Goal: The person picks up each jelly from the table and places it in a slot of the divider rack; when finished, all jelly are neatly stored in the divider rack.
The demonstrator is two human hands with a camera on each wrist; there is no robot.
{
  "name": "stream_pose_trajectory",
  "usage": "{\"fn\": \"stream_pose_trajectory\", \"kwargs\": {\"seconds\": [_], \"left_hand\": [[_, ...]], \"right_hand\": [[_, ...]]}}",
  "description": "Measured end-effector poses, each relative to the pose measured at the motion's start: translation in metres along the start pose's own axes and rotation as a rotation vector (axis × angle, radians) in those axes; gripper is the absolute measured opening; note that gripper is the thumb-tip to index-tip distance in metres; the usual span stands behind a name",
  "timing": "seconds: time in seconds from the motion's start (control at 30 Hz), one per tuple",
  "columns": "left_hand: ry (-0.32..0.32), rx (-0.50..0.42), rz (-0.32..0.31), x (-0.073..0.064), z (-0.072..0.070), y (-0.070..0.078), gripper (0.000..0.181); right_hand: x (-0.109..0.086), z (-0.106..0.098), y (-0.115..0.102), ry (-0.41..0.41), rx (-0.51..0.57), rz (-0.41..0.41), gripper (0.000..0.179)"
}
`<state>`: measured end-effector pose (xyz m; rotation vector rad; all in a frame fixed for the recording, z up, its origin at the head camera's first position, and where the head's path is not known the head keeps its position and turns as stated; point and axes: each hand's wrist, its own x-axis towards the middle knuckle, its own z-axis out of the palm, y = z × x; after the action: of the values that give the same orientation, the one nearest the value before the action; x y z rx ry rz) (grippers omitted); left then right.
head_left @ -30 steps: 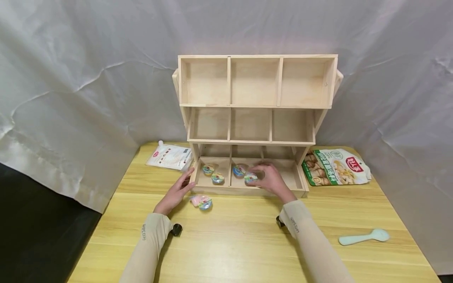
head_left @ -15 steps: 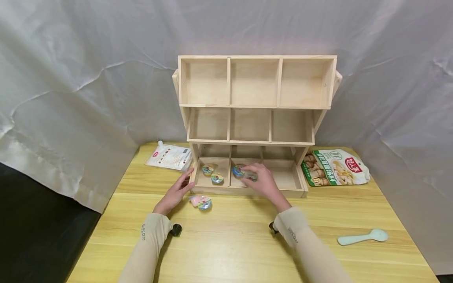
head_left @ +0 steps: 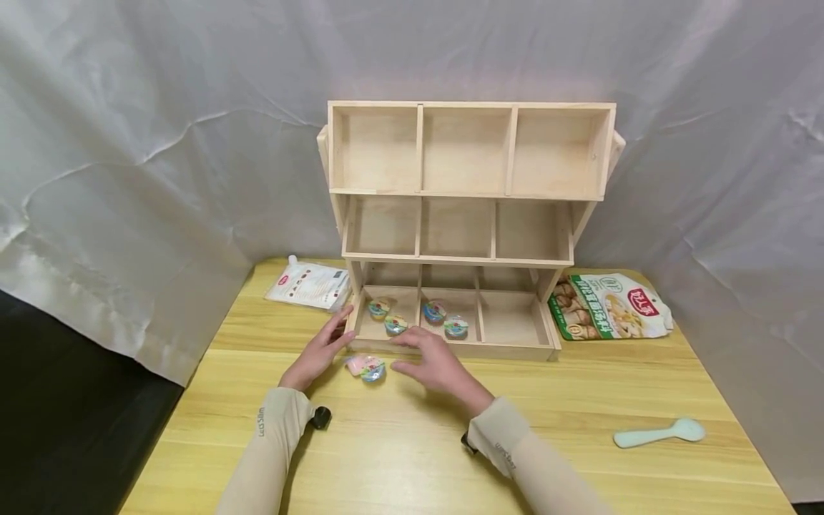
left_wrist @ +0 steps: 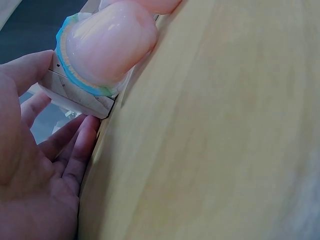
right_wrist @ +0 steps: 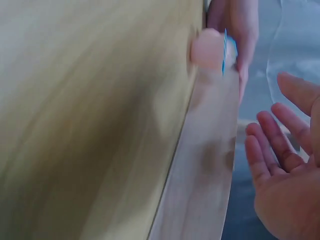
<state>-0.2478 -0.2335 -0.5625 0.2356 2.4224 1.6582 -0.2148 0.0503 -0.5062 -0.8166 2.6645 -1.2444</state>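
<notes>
While near jelly cups (head_left: 373,370), right fingers (right_wrist: 279,142) loose.

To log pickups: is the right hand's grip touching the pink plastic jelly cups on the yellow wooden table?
Apart: the right wrist view plainly shows a gap, with grey cloth behind, between the right hand's grip and the pink jelly cups.

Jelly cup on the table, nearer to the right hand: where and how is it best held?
Probably pinch the jelly cup across its rounded sides, coming from the right: the other cup crowds its left, while the open right hand is near.
</notes>
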Motion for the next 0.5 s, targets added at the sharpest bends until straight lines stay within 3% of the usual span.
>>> {"fn": "stream_pose_trajectory", "kwargs": {"seconds": [0.3, 0.5], "left_hand": [[-0.004, 0.002, 0.016, 0.000, -0.001, 0.002, 0.061], [-0.010, -0.021, 0.023, -0.001, 0.000, -0.001, 0.062]], "right_hand": [[0.009, 0.028, -0.010, -0.105, -0.094, -0.019, 0.065], [0.011, 0.039, -0.008, -0.126, -0.111, -0.006, 0.066]]}}
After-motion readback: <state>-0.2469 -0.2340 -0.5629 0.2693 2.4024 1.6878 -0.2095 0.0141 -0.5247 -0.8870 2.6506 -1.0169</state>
